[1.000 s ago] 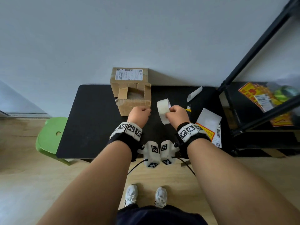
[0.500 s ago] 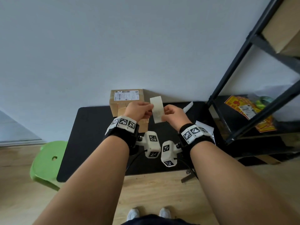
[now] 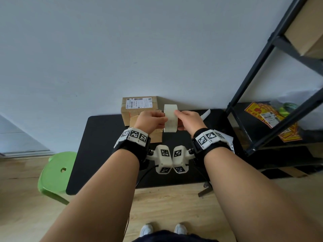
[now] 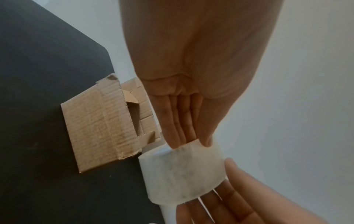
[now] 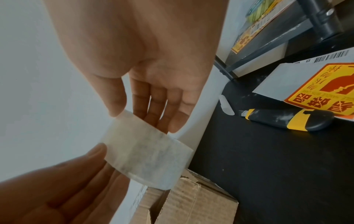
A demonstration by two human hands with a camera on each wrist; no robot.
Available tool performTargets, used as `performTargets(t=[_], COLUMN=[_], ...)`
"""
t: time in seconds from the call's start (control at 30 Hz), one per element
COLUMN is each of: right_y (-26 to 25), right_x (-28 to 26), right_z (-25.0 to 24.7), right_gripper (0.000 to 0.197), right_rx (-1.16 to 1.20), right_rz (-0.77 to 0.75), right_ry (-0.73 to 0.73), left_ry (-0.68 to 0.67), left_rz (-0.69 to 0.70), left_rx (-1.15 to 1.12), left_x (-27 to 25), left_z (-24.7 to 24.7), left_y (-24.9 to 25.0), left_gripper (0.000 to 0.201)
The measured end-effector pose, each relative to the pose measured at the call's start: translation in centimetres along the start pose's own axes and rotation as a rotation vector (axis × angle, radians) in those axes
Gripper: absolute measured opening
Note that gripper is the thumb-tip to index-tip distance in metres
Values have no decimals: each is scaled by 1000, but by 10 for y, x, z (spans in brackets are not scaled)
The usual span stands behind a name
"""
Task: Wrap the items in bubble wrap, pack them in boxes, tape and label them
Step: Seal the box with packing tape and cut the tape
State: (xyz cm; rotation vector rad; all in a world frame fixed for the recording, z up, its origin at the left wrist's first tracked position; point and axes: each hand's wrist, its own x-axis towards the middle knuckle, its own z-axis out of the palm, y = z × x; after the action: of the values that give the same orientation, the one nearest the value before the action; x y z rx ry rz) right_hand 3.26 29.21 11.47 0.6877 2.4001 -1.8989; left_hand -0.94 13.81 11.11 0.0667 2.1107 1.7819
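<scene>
A pale roll of tape (image 3: 170, 120) is held up between both hands above the black table (image 3: 101, 145). My left hand (image 3: 152, 120) pinches its left edge with thumb and fingers; in the left wrist view the fingers (image 4: 178, 128) meet the tape roll (image 4: 182, 174). My right hand (image 3: 187, 120) pinches the other side, and the right wrist view shows its thumb and fingers on the tape roll (image 5: 147, 156). Below stands an open cardboard box (image 3: 153, 137), flaps up. Behind it a closed cardboard box with a shipping label (image 3: 139, 103) leans against the wall.
A yellow-and-black utility knife (image 5: 283, 119) and printed labels (image 5: 314, 84) lie on the table's right side. A black metal shelf rack (image 3: 272, 110) with more labels stands to the right. A green stool (image 3: 56, 173) sits left of the table.
The hands have lifted the tape roll away from the open box, and the left hand, earlier at the box, now pinches the roll. The view tilted up toward the wall.
</scene>
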Motion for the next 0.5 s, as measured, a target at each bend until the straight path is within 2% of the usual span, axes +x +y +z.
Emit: performTargets(t=[0.2, 0.4, 0.5], right_y=[4, -2, -9], right_x=[2, 1, 1], right_z=[0, -2, -2], right_gripper=[19, 22, 14], right_rx=[26, 0, -19], right_rz=[-4, -15, 17], right_ry=[-72, -141, -112], left_ry=[30, 86, 85], left_rz=[-5, -32, -49], left_rx=[-8, -98, -148], left_x=[2, 6, 8], left_z=[-1, 1, 4], left_y=[-3, -1, 2], left_gripper=[26, 23, 25])
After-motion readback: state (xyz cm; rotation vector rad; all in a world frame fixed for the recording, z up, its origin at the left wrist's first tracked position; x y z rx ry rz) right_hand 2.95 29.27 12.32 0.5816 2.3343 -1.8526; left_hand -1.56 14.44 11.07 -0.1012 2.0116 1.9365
